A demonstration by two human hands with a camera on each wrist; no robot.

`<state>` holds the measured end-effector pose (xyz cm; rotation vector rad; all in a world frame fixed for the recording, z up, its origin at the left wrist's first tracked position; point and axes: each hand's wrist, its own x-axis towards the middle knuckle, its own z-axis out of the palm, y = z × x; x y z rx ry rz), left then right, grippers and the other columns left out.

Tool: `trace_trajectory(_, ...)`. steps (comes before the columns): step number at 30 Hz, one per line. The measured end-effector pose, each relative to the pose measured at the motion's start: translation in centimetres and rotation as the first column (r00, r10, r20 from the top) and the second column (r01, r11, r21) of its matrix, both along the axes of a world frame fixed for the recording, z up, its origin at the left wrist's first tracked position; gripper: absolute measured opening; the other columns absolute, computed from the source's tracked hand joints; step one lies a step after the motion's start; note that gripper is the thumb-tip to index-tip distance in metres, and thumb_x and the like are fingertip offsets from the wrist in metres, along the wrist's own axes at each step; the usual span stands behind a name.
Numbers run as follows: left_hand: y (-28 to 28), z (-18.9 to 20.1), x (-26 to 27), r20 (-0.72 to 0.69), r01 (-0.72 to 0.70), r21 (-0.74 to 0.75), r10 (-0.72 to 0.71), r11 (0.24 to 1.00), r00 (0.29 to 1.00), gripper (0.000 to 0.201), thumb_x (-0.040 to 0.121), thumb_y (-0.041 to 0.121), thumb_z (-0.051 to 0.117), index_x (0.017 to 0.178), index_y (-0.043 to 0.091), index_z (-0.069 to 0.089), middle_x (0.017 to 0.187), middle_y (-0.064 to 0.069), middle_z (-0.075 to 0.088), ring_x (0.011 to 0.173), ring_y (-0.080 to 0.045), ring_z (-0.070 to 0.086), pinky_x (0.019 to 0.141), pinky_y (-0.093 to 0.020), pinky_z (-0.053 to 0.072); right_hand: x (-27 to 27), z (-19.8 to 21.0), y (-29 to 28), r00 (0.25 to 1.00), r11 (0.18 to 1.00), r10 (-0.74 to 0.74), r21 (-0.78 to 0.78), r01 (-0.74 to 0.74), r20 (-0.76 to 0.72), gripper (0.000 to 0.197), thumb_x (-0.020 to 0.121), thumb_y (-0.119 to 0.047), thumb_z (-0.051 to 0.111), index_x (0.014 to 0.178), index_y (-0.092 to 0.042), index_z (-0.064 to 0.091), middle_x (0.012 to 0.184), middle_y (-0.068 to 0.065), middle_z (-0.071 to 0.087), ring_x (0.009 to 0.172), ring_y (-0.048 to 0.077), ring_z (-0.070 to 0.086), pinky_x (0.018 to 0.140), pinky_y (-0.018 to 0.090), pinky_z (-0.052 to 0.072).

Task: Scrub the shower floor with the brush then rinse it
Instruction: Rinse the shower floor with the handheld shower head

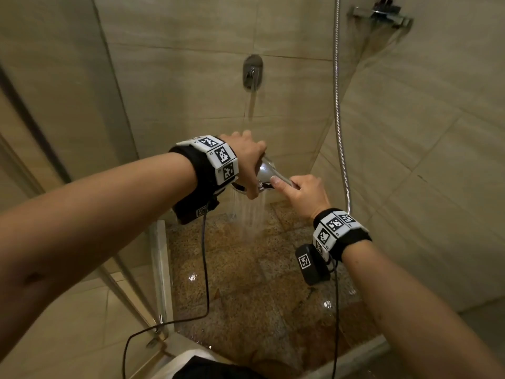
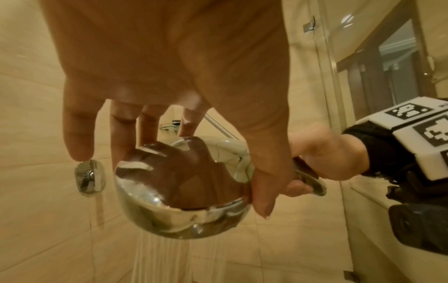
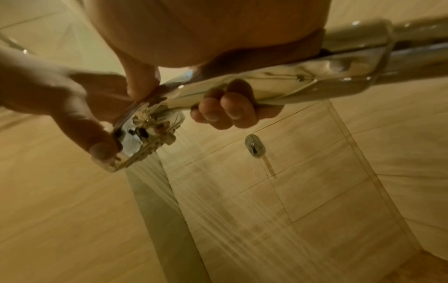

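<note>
1. Spraying downward, the shower head sits between both hands over the floor; its water falls straight below them onto the wet speckled tiles.
2. The left hand lies over the chrome dome from above; its fingers are spread and loosely bent over the far side, the thumb pressed on the near rim; that grip cups the head rather than closing into a fist.
3. The right hand has its grip clamped round the handle; fingers curl under it and the thumb lies along the top, just beside the left hand.
4. The hose rises along the wall corner, to the right of and above the right hand.
5. A valve sits on the back wall, above and beyond the left hand.
6. A chrome shelf is fixed high on the right wall, well apart from both hands.
7. The brush cannot be seen in any view.
</note>
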<state>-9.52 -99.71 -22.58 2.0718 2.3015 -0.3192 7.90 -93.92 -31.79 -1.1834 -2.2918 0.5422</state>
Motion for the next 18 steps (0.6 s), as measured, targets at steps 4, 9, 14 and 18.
trace_trajectory(4,0.2,0.0,0.3,-0.005,0.019,0.029,-0.018,0.999,1.000,0.086,0.040,0.062,0.078,0.111,0.029,0.045,0.098,-0.002,0.041,0.090,-0.022,0.045,0.077,-0.040,0.050,0.4,-0.1,0.1,1.000,1.000,-0.009,0.011,0.010,-0.019,0.064,0.080,-0.075,0.047,0.050,-0.021,0.033,0.049,-0.002,0.037,0.050,0.020,0.037,0.055,0.041,0.037)
trace_trajectory(9,0.4,-0.9,0.8,0.031,0.017,0.039,-0.018,0.999,0.999,0.088,0.040,0.064,0.078,0.113,0.029,0.044,0.099,-0.002,0.041,0.092,-0.021,0.044,0.079,-0.040,0.049,1.1,-0.4,0.2,0.999,1.000,-0.013,0.010,0.013,0.040,0.065,0.078,-0.078,0.044,0.050,-0.021,0.033,0.049,-0.001,0.038,0.051,0.020,0.039,0.057,0.045,0.042)
trace_trajectory(14,0.4,-2.3,0.6,0.123,0.033,0.063,-0.040,0.997,0.992,0.095,0.044,0.070,0.076,0.123,0.030,0.042,0.105,0.000,0.041,0.096,-0.019,0.042,0.083,-0.040,0.048,2.3,-0.3,0.7,0.999,0.998,0.039,-0.047,-0.037,0.036,0.065,0.074,-0.081,0.047,0.051,-0.022,0.034,0.050,-0.004,0.037,0.051,0.018,0.037,0.055,0.034,0.032)
trace_trajectory(18,0.7,-2.9,0.6,0.170,0.047,0.119,-0.067,0.992,0.983,0.108,0.045,0.075,0.073,0.136,0.033,0.035,0.111,0.001,0.041,0.103,-0.019,0.041,0.088,-0.041,0.046,2.8,-0.8,2.1,0.999,0.995,0.045,-0.084,-0.046,-0.012,0.069,0.066,-0.088,0.041,0.051,-0.021,0.038,0.050,-0.003,0.039,0.050,0.018,0.039,0.054,0.034,0.034)
